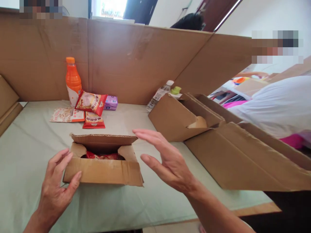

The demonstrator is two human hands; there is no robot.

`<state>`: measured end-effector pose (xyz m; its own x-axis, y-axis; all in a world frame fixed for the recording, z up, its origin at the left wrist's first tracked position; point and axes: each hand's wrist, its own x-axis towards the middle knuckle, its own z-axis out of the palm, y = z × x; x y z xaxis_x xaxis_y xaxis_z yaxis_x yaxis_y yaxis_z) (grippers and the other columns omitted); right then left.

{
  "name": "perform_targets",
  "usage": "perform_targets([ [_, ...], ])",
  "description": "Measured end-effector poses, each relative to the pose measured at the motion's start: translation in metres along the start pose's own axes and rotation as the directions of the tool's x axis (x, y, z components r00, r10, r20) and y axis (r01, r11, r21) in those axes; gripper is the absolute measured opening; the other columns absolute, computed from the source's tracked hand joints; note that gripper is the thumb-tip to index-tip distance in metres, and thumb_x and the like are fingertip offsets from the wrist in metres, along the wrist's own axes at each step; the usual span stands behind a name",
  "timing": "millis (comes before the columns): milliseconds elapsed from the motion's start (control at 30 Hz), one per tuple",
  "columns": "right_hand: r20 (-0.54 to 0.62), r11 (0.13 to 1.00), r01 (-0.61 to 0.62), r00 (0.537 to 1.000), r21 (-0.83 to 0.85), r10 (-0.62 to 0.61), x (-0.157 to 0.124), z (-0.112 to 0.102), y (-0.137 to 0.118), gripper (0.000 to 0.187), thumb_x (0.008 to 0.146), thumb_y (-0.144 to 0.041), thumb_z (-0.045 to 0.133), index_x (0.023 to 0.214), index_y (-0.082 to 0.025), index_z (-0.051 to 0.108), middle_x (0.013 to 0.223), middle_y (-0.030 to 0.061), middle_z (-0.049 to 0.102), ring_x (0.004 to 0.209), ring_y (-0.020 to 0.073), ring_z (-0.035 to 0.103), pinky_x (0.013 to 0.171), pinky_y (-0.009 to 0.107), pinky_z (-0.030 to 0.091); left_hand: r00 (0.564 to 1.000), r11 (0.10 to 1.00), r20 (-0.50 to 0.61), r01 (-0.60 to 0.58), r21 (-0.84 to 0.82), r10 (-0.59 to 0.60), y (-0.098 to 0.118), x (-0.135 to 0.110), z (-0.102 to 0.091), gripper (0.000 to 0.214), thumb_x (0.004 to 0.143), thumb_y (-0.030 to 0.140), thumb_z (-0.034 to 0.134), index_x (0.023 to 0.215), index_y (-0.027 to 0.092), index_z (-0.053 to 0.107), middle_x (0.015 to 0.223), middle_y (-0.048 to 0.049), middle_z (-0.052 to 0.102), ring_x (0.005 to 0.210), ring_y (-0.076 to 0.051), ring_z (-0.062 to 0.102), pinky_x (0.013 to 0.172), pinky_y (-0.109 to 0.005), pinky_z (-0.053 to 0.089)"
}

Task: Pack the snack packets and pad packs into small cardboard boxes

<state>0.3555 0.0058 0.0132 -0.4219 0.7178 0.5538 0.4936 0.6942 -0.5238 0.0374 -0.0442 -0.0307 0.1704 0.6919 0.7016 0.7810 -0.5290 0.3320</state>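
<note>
A small cardboard box (109, 171) stands on the cloth-covered table, its back flap raised and its side flaps partly folded in. Through the gap in its top shows a red snack packet (104, 156), mostly hidden by the flaps. My left hand (57, 181) is at the box's left end, fingers apart, with the thumb by the front face; whether it presses on the cardboard I cannot tell. To the right of the box, my right hand (167, 161) hovers with fingers stretched out and thumb spread, holding nothing.
Beyond the box are an orange drink bottle (73, 81), red snack bags (91, 102), a flat packet (66, 115) and a purple carton (111, 102). A clear bottle (160, 95) leans by larger cardboard boxes (243, 158) at right. Cardboard panels (136, 61) wall the back; a person (286, 103) is beyond.
</note>
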Motion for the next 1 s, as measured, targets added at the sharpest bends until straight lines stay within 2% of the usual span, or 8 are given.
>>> perform_targets([
  [200,0.370,0.966,0.201,0.920,-0.163,-0.129,-0.023,0.012,0.015,0.075,0.097,-0.063,0.050,0.159,-0.023,0.037,0.151,0.0162,0.055,0.142,0.0339,0.048,0.115,0.058,0.041,0.987,0.998,0.162,0.002,-0.066,0.009,-0.013,0.001,-0.008,0.048,0.094,0.015,0.061,0.141,0.027,0.055,0.163,-0.0140,0.031,0.143,-0.033,0.044,0.109,-0.052,0.051],
  [300,0.361,0.954,0.162,0.931,-0.254,-0.062,-0.047,0.017,0.020,0.084,0.092,-0.070,0.054,0.161,-0.026,0.035,0.166,0.0168,0.031,0.148,0.0407,0.039,0.110,0.059,0.047,0.919,0.979,0.384,-0.016,-0.203,0.095,-0.032,0.007,-0.011,0.048,0.092,0.027,0.068,0.139,0.031,0.059,0.170,-0.0105,0.018,0.152,-0.039,0.030,0.115,-0.061,0.042],
  [433,0.326,0.948,0.090,0.945,-0.306,0.015,-0.066,0.021,0.029,0.072,0.098,-0.050,0.055,0.162,-0.034,0.028,0.171,0.0122,0.016,0.142,0.0399,0.047,0.096,0.049,0.060,0.799,0.926,0.579,0.080,-0.370,0.163,-0.051,0.018,-0.014,0.068,0.076,0.036,0.086,0.138,0.027,0.061,0.169,-0.0168,0.016,0.150,-0.039,0.035,0.114,-0.055,0.044],
  [633,0.430,0.983,0.122,0.901,-0.134,-0.054,-0.028,0.043,0.032,0.072,0.097,-0.044,0.058,0.162,-0.036,0.028,0.172,0.0084,0.014,0.149,0.0365,0.037,0.105,0.046,0.056,0.883,0.966,0.458,0.021,-0.259,0.104,-0.047,-0.018,-0.052,0.080,0.066,0.021,0.086,0.140,0.026,0.056,0.161,-0.0175,0.029,0.147,-0.036,0.039,0.113,-0.051,0.047],
  [767,0.504,0.982,0.121,0.845,0.144,-0.178,0.055,0.121,0.022,0.058,0.102,-0.038,0.051,0.159,-0.033,0.038,0.171,0.0073,0.022,0.153,0.0287,0.032,0.120,0.047,0.039,0.951,0.986,0.261,0.158,0.061,-0.168,-0.062,-0.065,-0.097,0.066,0.081,0.024,0.071,0.144,0.032,0.051,0.159,-0.0125,0.032,0.142,-0.031,0.045,0.107,-0.048,0.052],
  [833,0.428,0.963,0.059,0.887,0.264,-0.172,0.110,0.182,0.013,0.052,0.101,-0.037,0.051,0.152,-0.030,0.049,0.168,0.0073,0.031,0.152,0.0279,0.035,0.123,0.048,0.032,0.954,0.930,0.066,0.268,0.250,-0.292,-0.082,-0.073,-0.108,0.052,0.086,0.031,0.067,0.137,0.032,0.058,0.152,-0.0108,0.042,0.135,-0.030,0.051,0.105,-0.046,0.053],
  [900,0.265,0.927,-0.087,0.964,0.365,-0.014,0.161,0.248,0.003,0.053,0.094,-0.030,0.057,0.147,-0.026,0.055,0.162,0.0089,0.041,0.151,0.0283,0.035,0.126,0.049,0.027,0.921,0.842,-0.131,0.389,0.374,-0.367,-0.110,-0.064,-0.106,0.044,0.085,0.038,0.068,0.128,0.028,0.065,0.143,-0.0117,0.048,0.129,-0.032,0.055,0.106,-0.049,0.051],
  [1000,0.197,0.904,-0.176,0.975,0.390,0.105,0.210,0.332,-0.010,0.064,0.096,-0.026,0.048,0.158,-0.016,0.036,0.161,0.0181,0.040,0.150,0.0310,0.037,0.123,0.056,0.030,0.854,0.739,-0.309,0.517,0.432,-0.418,-0.164,-0.027,-0.083,0.043,0.080,0.040,0.072,0.118,0.020,0.071,0.141,-0.0173,0.047,0.129,-0.039,0.052,0.112,-0.057,0.042],
])
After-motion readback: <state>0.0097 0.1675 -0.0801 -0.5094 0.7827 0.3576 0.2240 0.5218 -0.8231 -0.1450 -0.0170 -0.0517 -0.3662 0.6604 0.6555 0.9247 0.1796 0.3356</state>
